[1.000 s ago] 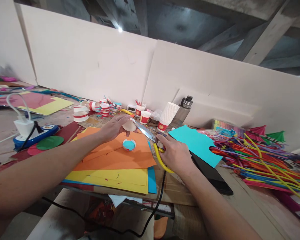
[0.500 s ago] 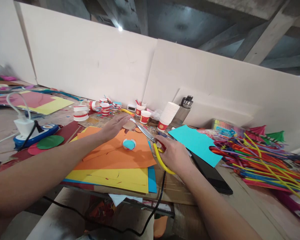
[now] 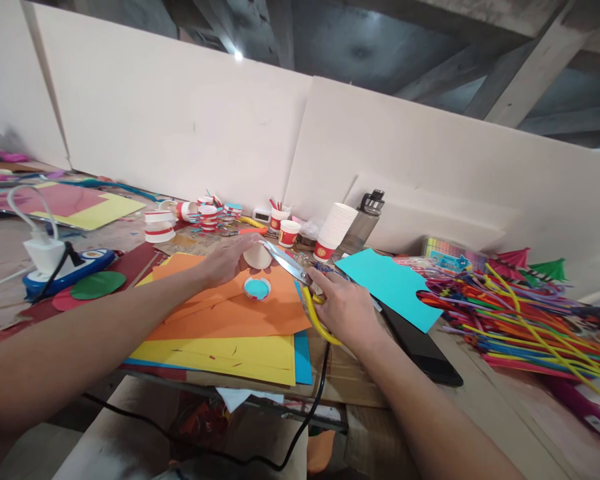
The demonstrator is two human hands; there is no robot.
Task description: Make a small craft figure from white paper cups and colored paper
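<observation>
My left hand (image 3: 226, 258) is curled round a small white paper cup piece (image 3: 257, 256) over the orange paper (image 3: 240, 310). My right hand (image 3: 347, 310) grips the yellow-handled scissors (image 3: 300, 277), whose silver blades reach up to the cup piece. A round blue-topped cup disc (image 3: 257, 288) lies on the orange paper just below the blades. Yellow and blue sheets (image 3: 230, 357) lie under the orange one.
A stack of white cups (image 3: 336, 230) and a dark bottle (image 3: 363, 223) stand behind. A cyan sheet (image 3: 387, 283) and black tablet (image 3: 420, 347) lie right, beside a heap of coloured pipe cleaners (image 3: 520, 320). A charger on a blue power strip (image 3: 60, 263) sits left. Cut cup rings (image 3: 160, 227) lie at the back.
My left hand opened flatter over the cup piece half a second ago, then curled round it again. The scissors shifted slightly left and up toward the cup piece.
</observation>
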